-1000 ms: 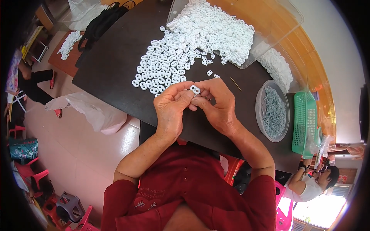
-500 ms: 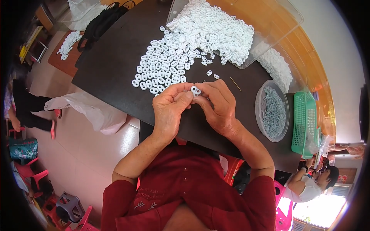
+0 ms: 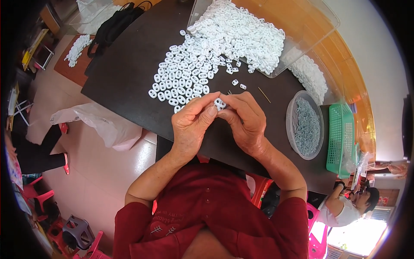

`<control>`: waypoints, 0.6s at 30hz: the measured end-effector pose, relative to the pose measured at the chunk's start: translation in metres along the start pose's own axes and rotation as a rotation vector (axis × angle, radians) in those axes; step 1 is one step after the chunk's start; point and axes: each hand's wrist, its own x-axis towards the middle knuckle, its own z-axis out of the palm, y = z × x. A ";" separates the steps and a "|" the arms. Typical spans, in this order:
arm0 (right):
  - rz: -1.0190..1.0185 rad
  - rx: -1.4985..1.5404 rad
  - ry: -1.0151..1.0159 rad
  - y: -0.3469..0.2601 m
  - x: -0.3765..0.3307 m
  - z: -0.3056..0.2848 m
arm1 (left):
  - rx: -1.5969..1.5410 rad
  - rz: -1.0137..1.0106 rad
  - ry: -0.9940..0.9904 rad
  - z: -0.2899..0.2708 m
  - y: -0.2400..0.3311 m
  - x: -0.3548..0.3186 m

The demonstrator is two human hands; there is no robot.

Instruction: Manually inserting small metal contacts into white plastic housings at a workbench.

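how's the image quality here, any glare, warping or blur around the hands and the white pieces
Head view: strong fisheye warp, the dark table edges bow and the corners go black. Bright blown-out patch at lower right by the doorway. The left hand and right hand are evenly lit and sharp, pinching a small white piece. The white pile runs slightly overexposed, so single pieces blend together.

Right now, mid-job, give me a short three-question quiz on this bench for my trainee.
1. True or false: both hands hold one small white plastic piece.
2. What holds the grey metal bits? A) green basket B) round clear tub C) black bag
3. On which side of the hands does the loose wooden stick lie?

Key: 1 true; 2 B; 3 the person's right, beyond the right hand, not the left hand.
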 end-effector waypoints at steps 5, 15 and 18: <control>-0.006 0.022 0.032 -0.005 0.000 0.003 | 0.059 0.122 0.046 0.006 -0.006 -0.004; -0.083 0.017 0.090 -0.001 -0.003 0.011 | -0.059 0.108 0.114 0.009 -0.013 -0.008; -0.078 0.015 0.093 -0.003 -0.003 0.011 | -0.071 0.108 0.107 0.009 -0.011 -0.007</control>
